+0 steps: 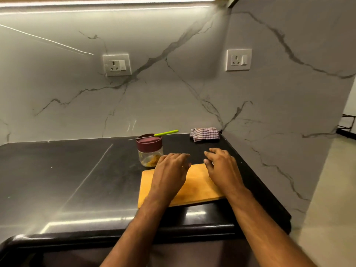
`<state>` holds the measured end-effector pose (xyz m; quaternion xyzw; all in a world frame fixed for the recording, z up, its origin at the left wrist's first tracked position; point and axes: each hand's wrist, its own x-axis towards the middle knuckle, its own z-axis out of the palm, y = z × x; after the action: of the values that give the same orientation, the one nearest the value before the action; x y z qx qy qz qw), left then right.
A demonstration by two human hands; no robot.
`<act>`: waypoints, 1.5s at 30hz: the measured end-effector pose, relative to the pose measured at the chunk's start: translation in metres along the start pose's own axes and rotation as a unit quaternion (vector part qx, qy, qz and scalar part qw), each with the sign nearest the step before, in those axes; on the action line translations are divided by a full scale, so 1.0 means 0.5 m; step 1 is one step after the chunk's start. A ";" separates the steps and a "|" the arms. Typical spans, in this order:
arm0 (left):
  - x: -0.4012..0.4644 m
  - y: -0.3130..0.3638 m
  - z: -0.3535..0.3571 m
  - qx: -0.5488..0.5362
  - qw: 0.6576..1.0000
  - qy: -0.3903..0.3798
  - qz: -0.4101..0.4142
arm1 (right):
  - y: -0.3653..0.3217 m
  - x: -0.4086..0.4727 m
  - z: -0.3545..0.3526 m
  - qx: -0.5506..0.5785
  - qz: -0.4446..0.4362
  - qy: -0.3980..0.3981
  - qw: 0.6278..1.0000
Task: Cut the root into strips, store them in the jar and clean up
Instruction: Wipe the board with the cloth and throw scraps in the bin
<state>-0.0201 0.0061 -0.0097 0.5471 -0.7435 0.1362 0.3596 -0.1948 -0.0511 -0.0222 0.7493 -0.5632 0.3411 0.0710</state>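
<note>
Your left hand (pixel 171 166) and right hand (pixel 221 166) both hovered low over the far end of the wooden cutting board (pixel 194 186) in the lower middle of the frame, fingers loosely spread and slightly bent, holding nothing; whether they touched the board I could not tell. The board lay bare on the dark worktop (pixel 77 170), with no root or strips on it that I could see. The yellowish strips (pixel 152 160) sat in the bottom of the clear jar (pixel 149 151), which stood upright just beyond the board's far left corner and already had its maroon lid (pixel 149 143) on, so the cutting and storing looked finished. The green-handled knife (pixel 156 135) lay behind the jar near the wall, seemingly on the worktop, probably set out of the way so the blade was clear of your hands. The checked cloth (pixel 204 134) lay bunched in the worktop's far right corner, untouched and within reach. Judging by this layout, you were at the cleaning stage, with your hands placed to take up or wipe the board.
</note>
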 end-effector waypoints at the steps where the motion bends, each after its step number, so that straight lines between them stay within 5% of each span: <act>1: 0.004 0.009 0.009 0.004 1.000 -0.017 -0.006 | 0.015 -0.004 -0.004 0.003 0.013 0.001 1.000; 13: 0.069 0.049 0.100 0.037 0.988 -0.130 -0.075 | 0.070 0.024 0.004 0.023 0.041 -0.048 0.998; 22: 0.135 0.032 0.138 0.011 0.988 -0.125 -0.092 | 0.098 0.083 0.040 -0.011 0.025 -0.065 0.997; 30: 0.229 -0.028 0.208 0.098 0.986 -0.106 -0.087 | 0.134 0.184 0.118 0.013 0.019 -0.098 0.995; 38: 0.316 -0.121 0.313 0.120 0.967 -0.194 -0.117 | 0.187 0.328 0.215 -0.008 0.025 -0.043 0.999; 45: 0.348 -0.167 0.375 0.112 0.963 -0.211 -0.121 | 0.222 0.409 0.283 -0.015 0.060 -0.126 0.990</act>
<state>-0.0411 -0.2604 -0.0386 0.6863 -0.7106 0.0551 0.1449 -0.2056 -0.3227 -0.0395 0.7501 -0.6166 0.2388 -0.0100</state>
